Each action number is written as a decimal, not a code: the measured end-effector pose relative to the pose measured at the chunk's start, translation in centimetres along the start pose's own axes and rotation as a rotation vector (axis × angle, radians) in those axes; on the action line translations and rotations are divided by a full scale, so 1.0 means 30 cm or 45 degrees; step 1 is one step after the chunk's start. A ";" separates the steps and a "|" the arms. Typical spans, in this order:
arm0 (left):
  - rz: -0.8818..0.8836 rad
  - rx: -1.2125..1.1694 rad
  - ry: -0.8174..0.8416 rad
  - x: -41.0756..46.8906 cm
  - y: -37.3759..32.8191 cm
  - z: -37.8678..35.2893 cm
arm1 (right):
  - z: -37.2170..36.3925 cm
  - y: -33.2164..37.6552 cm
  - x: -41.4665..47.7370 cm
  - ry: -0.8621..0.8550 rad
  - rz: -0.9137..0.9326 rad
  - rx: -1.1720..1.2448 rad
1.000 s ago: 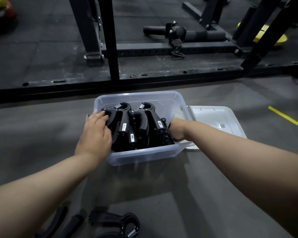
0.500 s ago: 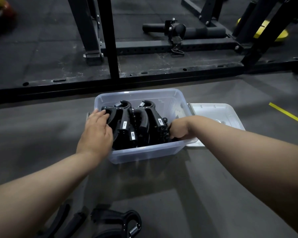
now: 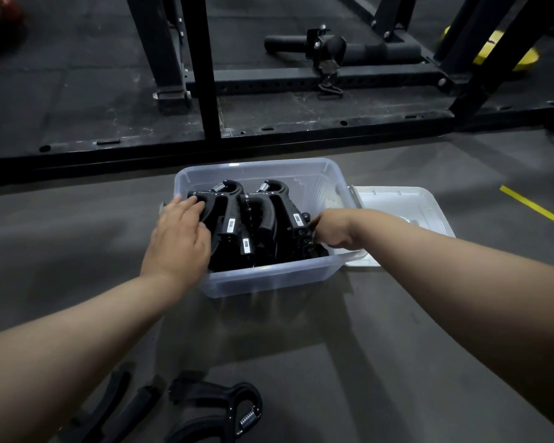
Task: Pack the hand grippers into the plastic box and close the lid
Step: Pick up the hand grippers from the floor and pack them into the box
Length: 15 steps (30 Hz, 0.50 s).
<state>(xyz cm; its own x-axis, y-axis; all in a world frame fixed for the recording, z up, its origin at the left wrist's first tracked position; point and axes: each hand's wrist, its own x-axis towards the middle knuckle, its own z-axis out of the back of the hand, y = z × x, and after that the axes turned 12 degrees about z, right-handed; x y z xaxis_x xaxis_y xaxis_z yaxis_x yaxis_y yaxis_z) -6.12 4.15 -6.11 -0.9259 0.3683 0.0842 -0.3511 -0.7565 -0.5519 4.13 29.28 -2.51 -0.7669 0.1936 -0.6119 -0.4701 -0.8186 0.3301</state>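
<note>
Head view: almost nothing has changed from half a second ago. The left hand (image 3: 178, 241) still lies on the leftmost of the hand grippers (image 3: 234, 215) packed upright in the plastic box (image 3: 269, 281), and its fingers (image 3: 189, 203) are fairly straight, their tips touching the black handle. The right hand (image 3: 333, 231) remains tucked against the right end of the row, inside the box's right wall. Its fingers are hidden behind the knuckles and the black handles, so I cannot tell whether they grip anything. The box stands on the grey floor (image 3: 397, 346) where it stood, and the lid (image 3: 406, 203) lies flat just beside it on the right (touching or nearly so). One loose hand gripper (image 3: 215, 410) rests on the floor near the person, well apart from the box, with two curved black pieces (image 3: 109, 398) to its left.

Small white stickers (image 3: 231, 225) sit on several handles, their print too small to read
</note>
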 end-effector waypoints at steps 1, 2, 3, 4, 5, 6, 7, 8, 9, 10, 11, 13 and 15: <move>-0.001 -0.003 0.007 0.000 0.000 0.000 | -0.002 -0.005 0.008 -0.069 -0.002 0.090; 0.000 -0.009 0.013 0.001 -0.001 0.000 | -0.005 -0.014 0.019 -0.115 -0.015 0.150; 0.000 -0.008 0.018 0.001 -0.003 0.002 | -0.014 -0.019 0.027 -0.141 -0.042 0.226; -0.012 0.003 0.018 0.000 -0.006 0.003 | -0.027 -0.019 0.031 -0.144 -0.056 0.245; -0.045 0.026 0.013 -0.003 -0.010 0.006 | -0.036 -0.012 0.028 -0.141 -0.064 0.218; -0.089 0.056 0.003 -0.007 -0.015 0.008 | -0.046 -0.008 0.028 -0.142 -0.051 0.158; -0.132 0.089 -0.005 -0.011 -0.024 0.012 | -0.049 -0.003 0.024 -0.159 -0.057 0.154; -0.165 0.125 -0.005 -0.013 -0.029 0.013 | -0.050 -0.002 0.021 -0.165 -0.073 0.169; -0.183 0.164 0.003 -0.014 -0.033 0.013 | -0.049 0.003 0.015 -0.144 -0.073 0.133; -0.189 0.202 0.016 -0.012 -0.034 0.010 | -0.043 0.012 0.006 -0.125 -0.074 0.090; -0.188 0.239 0.028 -0.009 -0.033 0.006 | -0.040 0.019 -0.004 -0.123 -0.051 0.069; -0.186 0.295 0.036 -0.005 -0.028 -0.001 | -0.035 0.025 -0.009 -0.163 -0.027 0.149; -0.190 0.329 0.044 -0.002 -0.023 -0.006 | -0.032 0.028 -0.011 -0.178 -0.004 0.163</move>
<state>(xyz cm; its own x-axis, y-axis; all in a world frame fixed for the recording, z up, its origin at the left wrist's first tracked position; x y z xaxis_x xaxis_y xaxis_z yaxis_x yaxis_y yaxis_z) -5.80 4.76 -5.87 -0.8578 0.5003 0.1178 -0.5106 -0.8035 -0.3060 4.40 28.00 -2.72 -0.8146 0.2766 -0.5099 -0.5172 -0.7442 0.4226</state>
